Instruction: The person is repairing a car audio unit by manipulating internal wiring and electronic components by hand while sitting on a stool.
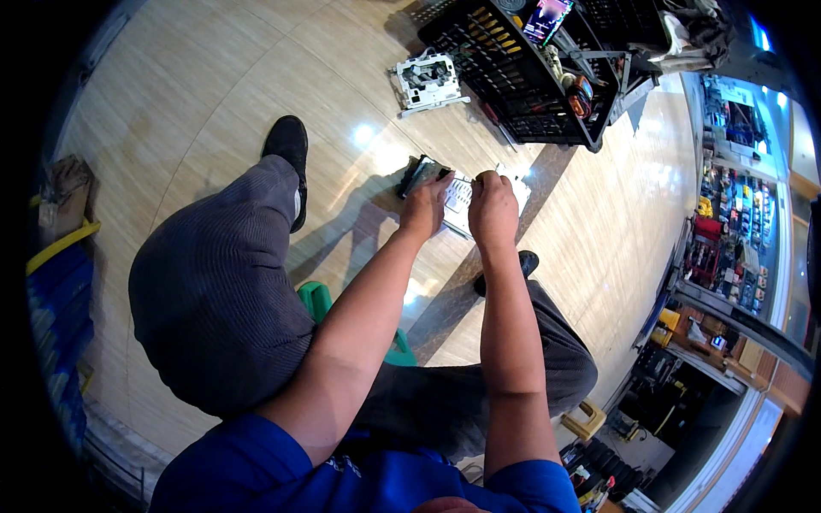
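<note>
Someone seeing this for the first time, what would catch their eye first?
Probably the left hand and right hand at a pale, flat unit, a little above and right of centre. Next, the black crate at upper right, a lit screen by its rim, and the white frame on the floor to its left.

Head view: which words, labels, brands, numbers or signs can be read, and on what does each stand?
No text can be read.
Blue shirt: pale marks on the chest, too small to read.
Lit screen at the black crate: too small to read.
Shelved goods at right: too small and blurred.
White part between the left hand and right hand: dark marks, no legible lettering.
</note>
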The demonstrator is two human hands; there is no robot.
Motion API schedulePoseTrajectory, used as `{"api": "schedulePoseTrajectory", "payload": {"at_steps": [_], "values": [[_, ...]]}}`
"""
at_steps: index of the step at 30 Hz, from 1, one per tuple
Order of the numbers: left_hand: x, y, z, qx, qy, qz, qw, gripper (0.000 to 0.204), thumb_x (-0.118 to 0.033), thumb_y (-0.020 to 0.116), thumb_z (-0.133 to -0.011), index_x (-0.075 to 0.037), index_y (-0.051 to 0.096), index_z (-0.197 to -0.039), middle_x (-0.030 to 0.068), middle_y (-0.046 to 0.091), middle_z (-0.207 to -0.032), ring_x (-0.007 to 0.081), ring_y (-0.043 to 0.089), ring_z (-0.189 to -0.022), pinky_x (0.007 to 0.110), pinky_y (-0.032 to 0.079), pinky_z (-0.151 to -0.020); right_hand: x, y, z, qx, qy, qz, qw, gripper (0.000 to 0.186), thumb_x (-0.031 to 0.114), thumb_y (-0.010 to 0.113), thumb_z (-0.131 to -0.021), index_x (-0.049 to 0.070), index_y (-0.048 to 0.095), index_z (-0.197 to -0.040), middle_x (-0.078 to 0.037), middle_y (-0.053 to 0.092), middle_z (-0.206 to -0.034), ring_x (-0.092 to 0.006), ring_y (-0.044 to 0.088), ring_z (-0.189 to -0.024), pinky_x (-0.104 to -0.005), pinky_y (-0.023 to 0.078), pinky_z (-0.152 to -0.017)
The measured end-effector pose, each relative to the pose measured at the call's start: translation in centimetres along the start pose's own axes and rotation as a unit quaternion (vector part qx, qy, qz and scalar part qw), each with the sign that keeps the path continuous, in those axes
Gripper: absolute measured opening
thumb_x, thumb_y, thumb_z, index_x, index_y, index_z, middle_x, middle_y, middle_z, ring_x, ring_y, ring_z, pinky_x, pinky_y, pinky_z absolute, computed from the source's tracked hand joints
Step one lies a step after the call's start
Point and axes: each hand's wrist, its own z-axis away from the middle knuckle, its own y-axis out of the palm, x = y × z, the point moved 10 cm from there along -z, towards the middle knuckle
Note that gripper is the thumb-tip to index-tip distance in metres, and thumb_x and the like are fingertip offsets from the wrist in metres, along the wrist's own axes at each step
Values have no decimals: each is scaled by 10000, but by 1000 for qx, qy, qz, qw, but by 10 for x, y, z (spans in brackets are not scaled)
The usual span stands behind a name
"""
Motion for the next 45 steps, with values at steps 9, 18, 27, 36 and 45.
{"api": "schedulePoseTrajectory", "payload": {"at_steps": [9,18,27,36,45], "values": [[-6,-6,2,-12,19,17,1000,368,-48,508,-890,-70,607,-1244,209,620,-1166,376,599,-1058,384,490,-915,7,-2,3,-28,-64,-68,995,236,86,562,-893,5,552,-1115,-246,591,-1017,-428,609,-896,-473,496,-772],[-5,-4,2,-6,12,21,1000,362,-62,500,-894,-71,608,-1240,218,612,-1160,384,588,-1067,400,489,-915,3,0,1,-4,-5,-37,999,218,69,553,-891,3,559,-1098,-254,599,-1025,-426,602,-924,-470,493,-792],[-1,-4,2,-18,7,25,999,357,-53,526,-882,-70,623,-1225,221,621,-1156,386,600,-1055,399,490,-915,-1,1,1,-15,8,-21,1000,212,99,567,-900,8,573,-1091,-250,628,-971,-421,614,-916,-464,495,-797],[0,-3,2,-13,-4,50,999,352,-33,549,-872,-59,625,-1215,215,629,-1171,356,613,-1070,372,488,-928,2,-2,4,-20,-29,-73,997,239,71,553,-895,-5,552,-1122,-257,605,-1052,-427,603,-958,-463,493,-816],[0,-9,2,-35,-4,78,996,373,-22,578,-848,-66,626,-1215,183,630,-1184,348,599,-1092,375,473,-949,3,2,0,7,-4,-41,999,262,62,557,-885,-8,545,-1137,-270,594,-1059,-432,602,-955,-463,494,-823]]}}
